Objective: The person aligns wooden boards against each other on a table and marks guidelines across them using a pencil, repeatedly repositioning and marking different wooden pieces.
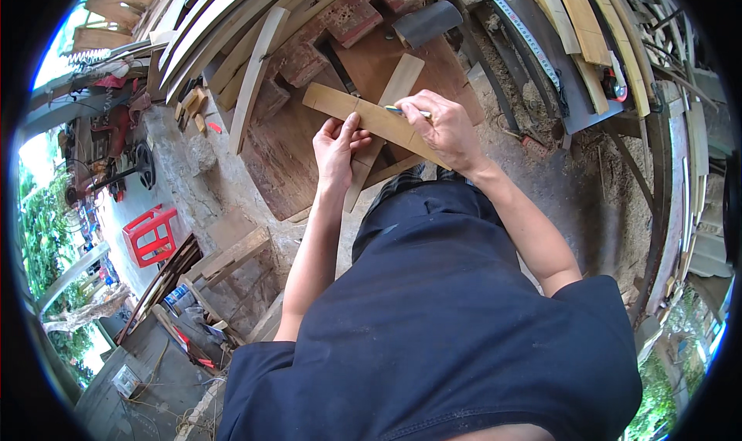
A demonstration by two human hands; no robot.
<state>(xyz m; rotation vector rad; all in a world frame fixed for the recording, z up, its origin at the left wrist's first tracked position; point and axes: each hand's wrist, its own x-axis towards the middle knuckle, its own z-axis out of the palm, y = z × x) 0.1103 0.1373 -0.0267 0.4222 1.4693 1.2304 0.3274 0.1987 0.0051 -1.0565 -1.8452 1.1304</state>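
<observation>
Pinching the golden-brown flat wooden strip [373, 119] between thumb and fingers, your left hand [337, 152] steadies it near its left part, thumb on the upper face. Your right hand [450, 134] is closed around a slim, pale greenish pencil [396, 110], whose tip points left, at the far edge of the strip; whether the tip touches the wood, you cannot tell from here. The strip slants from upper left down to lower right in front of your body, with thin dark lines across its face. Beneath it, a paler straight wooden slat [403, 79] crosses at an angle, running from beyond the strip down to just right of your left wrist. Below both lies a broad reddish-brown wooden board [270, 174]. Past your hands rests a dark grey curved piece [427, 23]; to your left, beyond the board, stands a red plastic stool [151, 236].
</observation>
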